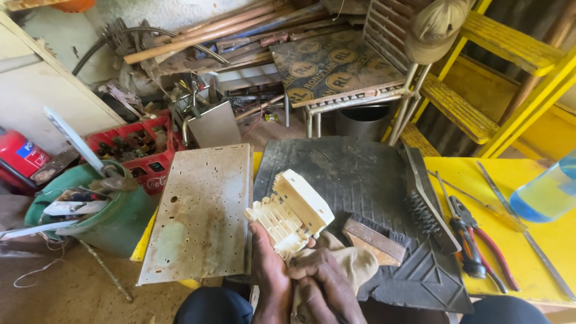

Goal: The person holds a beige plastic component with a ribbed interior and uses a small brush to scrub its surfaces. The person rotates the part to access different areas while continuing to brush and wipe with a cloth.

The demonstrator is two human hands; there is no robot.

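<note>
Evidently steadying it for wiping, the left hand (270,276) grasps the cream plastic housing (290,216) above the yellow counter (528,240), while the right hand (324,282) clenches a beige cloth (354,264) beneath it.

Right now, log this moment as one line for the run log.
left hand: holds cream plastic part | right hand: grips tan cloth against part | under: black rubber mat | nearby: wooden brush, pliers
</note>
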